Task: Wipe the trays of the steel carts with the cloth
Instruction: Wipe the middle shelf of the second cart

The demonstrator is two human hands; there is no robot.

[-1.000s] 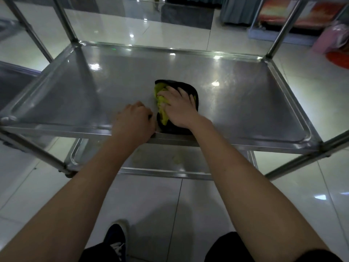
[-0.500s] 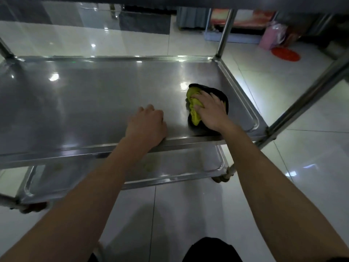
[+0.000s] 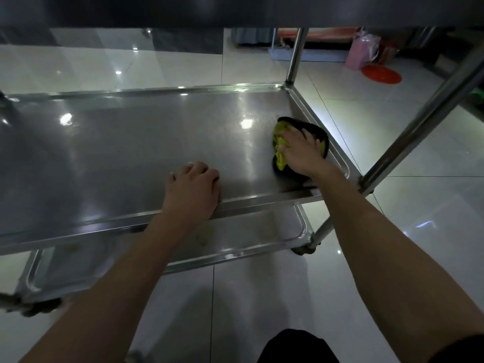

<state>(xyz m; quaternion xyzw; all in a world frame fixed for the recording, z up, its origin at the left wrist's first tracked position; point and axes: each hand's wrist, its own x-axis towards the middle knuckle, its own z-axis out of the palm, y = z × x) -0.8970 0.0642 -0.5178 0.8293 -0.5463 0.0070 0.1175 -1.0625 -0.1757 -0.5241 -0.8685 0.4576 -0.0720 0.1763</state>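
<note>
The left hand [image 3: 192, 191] rested with curled fingers on the near rim of the shiny rectangular steel cart tray [image 3: 131, 142], holding nothing. Farther right, the right hand [image 3: 301, 153] pressed spread fingers flat on the crumpled yellow-green and black cloth [image 3: 280, 153] near the tray's right end. Most of the tray lay leftward along its long axis.
</note>
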